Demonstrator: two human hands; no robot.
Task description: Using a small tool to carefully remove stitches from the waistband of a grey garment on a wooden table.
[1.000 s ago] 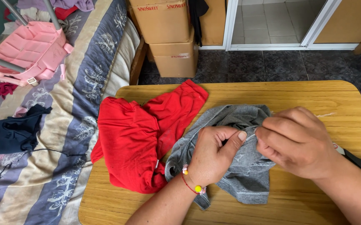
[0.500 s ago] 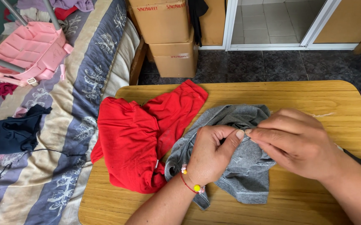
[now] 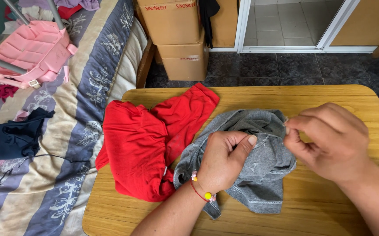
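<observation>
I see my left hand curled shut on the grey garment lying mid-table; at its 3 o'clock my right hand pinches the cloth's upper edge. A red garment lies at 9 o'clock, touching it.

A wooden table with rounded corners carries a crumpled red garment on its left part, hanging slightly over the edge, and a grey garment just beside it, their edges touching. To the left, a striped bed holds a pink bag and a dark garment.
</observation>
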